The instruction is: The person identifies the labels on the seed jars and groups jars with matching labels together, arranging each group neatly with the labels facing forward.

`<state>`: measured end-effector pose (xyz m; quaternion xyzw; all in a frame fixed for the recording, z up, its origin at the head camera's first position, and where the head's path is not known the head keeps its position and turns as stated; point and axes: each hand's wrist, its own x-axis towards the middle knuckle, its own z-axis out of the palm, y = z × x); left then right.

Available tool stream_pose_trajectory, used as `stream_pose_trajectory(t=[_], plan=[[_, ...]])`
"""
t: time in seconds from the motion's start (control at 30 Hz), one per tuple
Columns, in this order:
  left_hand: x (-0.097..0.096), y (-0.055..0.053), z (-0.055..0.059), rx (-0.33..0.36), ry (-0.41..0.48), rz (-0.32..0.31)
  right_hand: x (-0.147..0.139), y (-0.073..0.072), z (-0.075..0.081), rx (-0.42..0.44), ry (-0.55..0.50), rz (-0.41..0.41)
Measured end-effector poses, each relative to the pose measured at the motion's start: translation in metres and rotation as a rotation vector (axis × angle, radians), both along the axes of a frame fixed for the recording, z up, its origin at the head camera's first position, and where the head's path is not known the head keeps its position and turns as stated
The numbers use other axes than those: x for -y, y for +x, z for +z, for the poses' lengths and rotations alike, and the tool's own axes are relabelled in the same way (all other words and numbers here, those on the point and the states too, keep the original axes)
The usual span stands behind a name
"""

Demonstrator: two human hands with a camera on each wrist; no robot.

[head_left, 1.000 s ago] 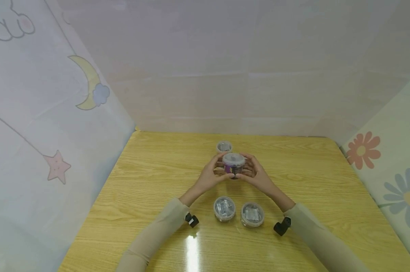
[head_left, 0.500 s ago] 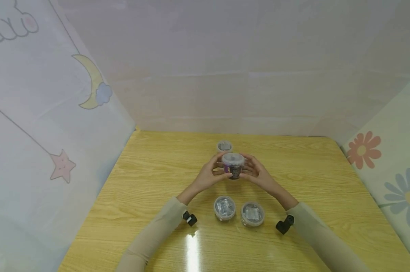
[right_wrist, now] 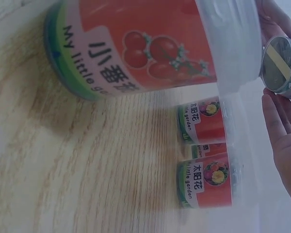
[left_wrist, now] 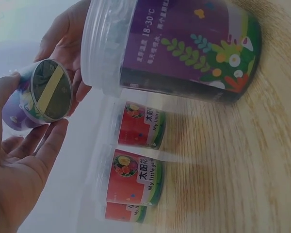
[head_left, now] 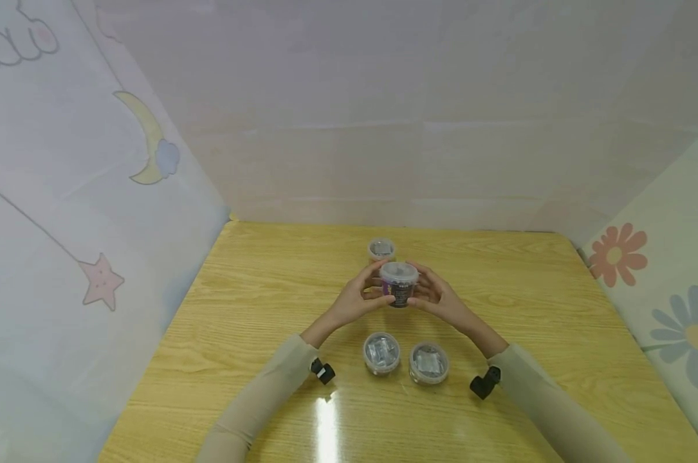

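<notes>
Both hands hold one small plastic tub [head_left: 399, 284] with a clear lid and a purple and black label, raised above the table. The left hand [head_left: 354, 302] grips its left side, with the thumb in front and fingers behind. On the other side, the right hand [head_left: 447, 305] grips it the same way. The left wrist view shows the tub's dark round base [left_wrist: 52, 92] with a pale strip across it. Nearer the person stand two lidded tubs, a left one [head_left: 381, 353] and a right one [head_left: 428, 363], with silvery packets visible through their lids.
Another lidded tub [head_left: 381, 248] stands farther back, partly hidden by the held tub. Several red-labelled tubs, such as one with a flower picture [left_wrist: 136, 177], show in the wrist views. The wood-grain table [head_left: 256, 276] meets printed sheets [head_left: 337, 173] at its back and sides.
The held tub has turned between the hands, so its dark text panel faces the person more and less purple shows. The thumbs have moved slightly apart. The standing tubs have not moved.
</notes>
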<state>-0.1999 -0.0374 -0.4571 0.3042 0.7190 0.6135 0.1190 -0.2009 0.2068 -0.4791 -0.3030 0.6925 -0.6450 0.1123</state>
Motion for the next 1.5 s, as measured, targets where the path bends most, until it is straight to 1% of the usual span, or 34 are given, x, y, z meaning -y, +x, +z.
stream_pose_trajectory(t=[0.1, 0.2, 0.3, 0.4, 0.63, 0.8, 0.93, 1.03, 1.13, 1.17, 1.2, 1.33, 1.4, 1.43, 1.5], plan=[[0.0, 0.0, 0.001, -0.034, 0.01, 0.008, 0.0, -0.001, -0.001, -0.011, -0.007, -0.026], [-0.001, 0.0, 0.003, -0.084, 0.016, 0.03, 0.0, -0.001, -0.001, -0.016, -0.016, -0.057], [-0.002, 0.001, 0.004, -0.111, 0.025, 0.052, 0.001, -0.001, -0.001, -0.021, -0.019, -0.08], [-0.003, 0.001, 0.003, -0.112, 0.041, 0.066, 0.002, -0.001, -0.002, -0.033, -0.015, -0.1], [-0.005, 0.003, 0.002, -0.119, 0.034, 0.096, 0.006, 0.001, -0.002, -0.062, 0.008, -0.142], [-0.007, 0.005, 0.004, -0.118, 0.03, 0.108, 0.008, 0.002, -0.002, -0.075, 0.037, -0.168], [-0.009, 0.007, 0.006, -0.13, 0.025, 0.124, 0.009, 0.002, -0.002, -0.071, 0.039, -0.175], [-0.009, 0.007, 0.006, -0.138, 0.019, 0.133, 0.008, 0.002, -0.002, -0.065, 0.035, -0.167], [-0.009, 0.006, 0.004, -0.125, 0.027, 0.126, 0.007, 0.002, -0.001, -0.061, 0.034, -0.146], [-0.008, 0.005, 0.003, -0.114, 0.031, 0.123, 0.006, 0.002, 0.0, -0.062, 0.035, -0.137], [-0.008, 0.003, -0.001, -0.112, 0.035, 0.123, 0.006, 0.002, 0.001, -0.063, 0.036, -0.128], [-0.005, 0.0, -0.005, -0.063, 0.045, 0.091, 0.004, 0.002, 0.003, -0.042, 0.05, -0.098], [-0.004, -0.001, -0.005, -0.042, 0.052, 0.07, 0.003, 0.002, 0.003, -0.032, 0.05, -0.068], [-0.003, 0.0, -0.002, -0.022, 0.056, 0.057, 0.003, 0.001, 0.002, -0.027, 0.046, -0.05], [-0.003, 0.0, -0.003, -0.004, 0.059, 0.046, 0.002, 0.001, 0.001, -0.021, 0.031, -0.015]])
